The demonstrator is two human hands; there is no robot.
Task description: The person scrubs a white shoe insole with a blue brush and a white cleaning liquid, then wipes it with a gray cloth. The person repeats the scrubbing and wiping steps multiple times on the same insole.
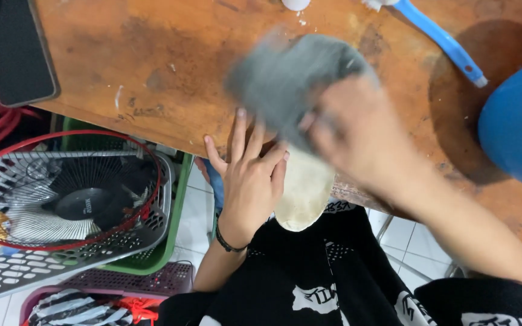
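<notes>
Black cloth printed with white patches covers the lap (333,284) at the bottom of the view. Just above it, a pale, cream-coloured insole (304,193), flat and rounded at its near end, juts over the edge of the surface (152,66). Flat on the insole's left side rests the left hand (250,181), fingers (240,130) spread and released, tips lying on the wood; a thin dark band circles the wrist. Motion-blurred, the right hand (364,142) has its fingers clenched around a soft grey cloth (288,81), bunched and fuzzy, which sits over the far end of the insole. Worn orange-brown wood with dark stains and scuffs makes up the surface. Farther off lie a blue plastic brush handle (445,42), a smooth blue rounded container (518,124) at the right edge, and a flat black phone (13,51) at the left. Below the surface's edge, a grey plastic basket (7,271) holds a round fan (86,202) with a red wire rim.
</notes>
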